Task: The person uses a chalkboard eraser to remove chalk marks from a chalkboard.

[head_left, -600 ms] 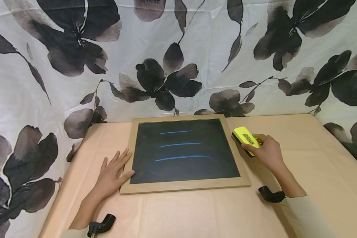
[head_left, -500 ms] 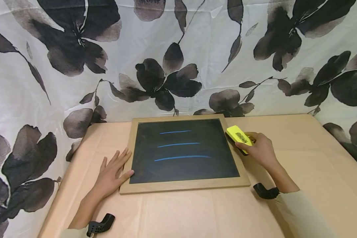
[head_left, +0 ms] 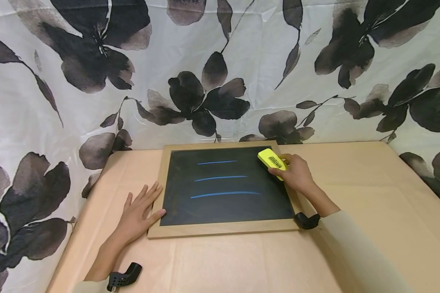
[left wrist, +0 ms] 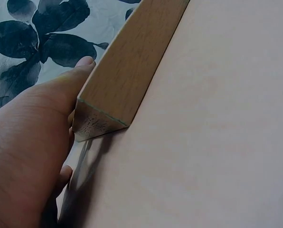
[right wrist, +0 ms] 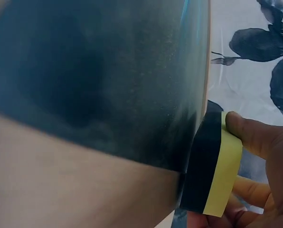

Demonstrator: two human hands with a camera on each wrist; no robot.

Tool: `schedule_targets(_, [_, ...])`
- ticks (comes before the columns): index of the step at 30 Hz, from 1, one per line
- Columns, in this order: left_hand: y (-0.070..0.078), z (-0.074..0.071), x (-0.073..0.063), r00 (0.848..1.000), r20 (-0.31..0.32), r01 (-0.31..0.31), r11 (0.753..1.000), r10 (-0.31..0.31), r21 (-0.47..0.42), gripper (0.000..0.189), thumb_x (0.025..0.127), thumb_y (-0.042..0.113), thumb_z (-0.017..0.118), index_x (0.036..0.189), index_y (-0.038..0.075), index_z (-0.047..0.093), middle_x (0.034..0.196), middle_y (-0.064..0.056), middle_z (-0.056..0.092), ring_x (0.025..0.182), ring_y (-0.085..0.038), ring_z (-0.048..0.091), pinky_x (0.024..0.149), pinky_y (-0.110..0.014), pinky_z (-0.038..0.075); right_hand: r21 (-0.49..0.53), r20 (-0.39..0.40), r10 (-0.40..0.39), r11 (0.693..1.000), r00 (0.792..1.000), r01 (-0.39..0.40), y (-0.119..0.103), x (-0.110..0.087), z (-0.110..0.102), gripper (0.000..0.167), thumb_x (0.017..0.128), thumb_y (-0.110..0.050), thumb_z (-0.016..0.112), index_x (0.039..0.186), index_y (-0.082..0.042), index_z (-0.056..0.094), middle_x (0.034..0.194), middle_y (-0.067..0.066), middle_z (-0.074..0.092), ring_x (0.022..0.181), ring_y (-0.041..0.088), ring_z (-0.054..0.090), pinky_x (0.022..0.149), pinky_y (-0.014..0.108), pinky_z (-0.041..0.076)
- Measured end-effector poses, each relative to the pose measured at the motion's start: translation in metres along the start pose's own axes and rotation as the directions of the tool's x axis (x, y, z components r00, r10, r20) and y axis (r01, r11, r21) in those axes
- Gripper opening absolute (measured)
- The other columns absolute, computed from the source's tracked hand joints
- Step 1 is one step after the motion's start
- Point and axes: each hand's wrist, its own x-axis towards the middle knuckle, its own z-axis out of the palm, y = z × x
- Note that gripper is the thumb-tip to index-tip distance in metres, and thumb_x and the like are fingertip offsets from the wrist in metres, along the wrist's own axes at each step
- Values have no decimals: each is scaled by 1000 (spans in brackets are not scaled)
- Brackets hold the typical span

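A small blackboard [head_left: 227, 211] in a wooden frame lies on the table, with three blue lines [head_left: 225, 195] drawn across its dark face. My right hand [head_left: 297, 173] pinches a yellow eraser [head_left: 272, 160] with a dark underside, thumb on one side and fingers on the other. The eraser overlaps the board's upper right part, right of the top two lines. In the right wrist view, the dark side of the eraser [right wrist: 222, 171] faces the board. My left hand [head_left: 137, 215] rests against the frame's left edge, fingers spread and fairly straight, thumb tip on the frame [left wrist: 136, 57].
The table [head_left: 220, 260] bears a pale beige cover. Behind it hangs a white cloth [head_left: 264, 81] printed with dark flowers. Each wrist wears a black camera, one on the left wrist [head_left: 124, 277] and one on the right wrist [head_left: 306, 221].
My right hand has carried the eraser leftward from beside the frame to over the board's upper right area. The left hand and the board have stayed in place.
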Motion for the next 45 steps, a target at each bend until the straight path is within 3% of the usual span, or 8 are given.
schedule_targets(5, [-1,-1,0,1000,-4,0,1000,0,4,71,90,43,63,150,15,36,155,-10,28,141,-39,18,107,-65,-3,-12,28,-38,999,999,39,-6,15,7,65,84,-26,74,134,8,49,116,27,53,97,36,48,81,48,42])
schedule_targets(15, [-2,1,1,1000,-1,9,1000,-9,12,72,89,44,63,150,17,36,155,-8,28,142,-37,18,107,-65,-2,-33,43,-40,999,998,42,-19,34,19,63,83,-25,74,132,7,52,122,27,53,102,37,49,85,49,40])
schedule_targets(27, [-3,-1,1,1000,2,9,1000,-9,24,73,89,46,63,150,17,36,155,-7,28,142,-37,18,107,-64,-2,30,54,-52,998,997,51,-28,35,28,61,82,-22,75,131,8,53,122,27,52,100,36,47,85,48,40])
schedule_targets(37, [-4,1,0,1000,-4,5,1000,-4,18,72,89,45,63,150,17,36,154,-8,29,142,-37,19,107,-65,-1,42,45,-107,994,993,105,-44,38,42,60,80,-22,78,129,6,56,120,25,55,101,35,49,85,46,41])
schedule_targets(45, [-4,2,0,1000,-1,3,1000,-3,13,72,89,45,63,150,18,35,154,-7,29,142,-37,19,107,-64,-2,22,51,-107,994,993,106,-57,38,49,60,80,-23,78,129,5,56,124,23,56,107,35,50,89,46,40])
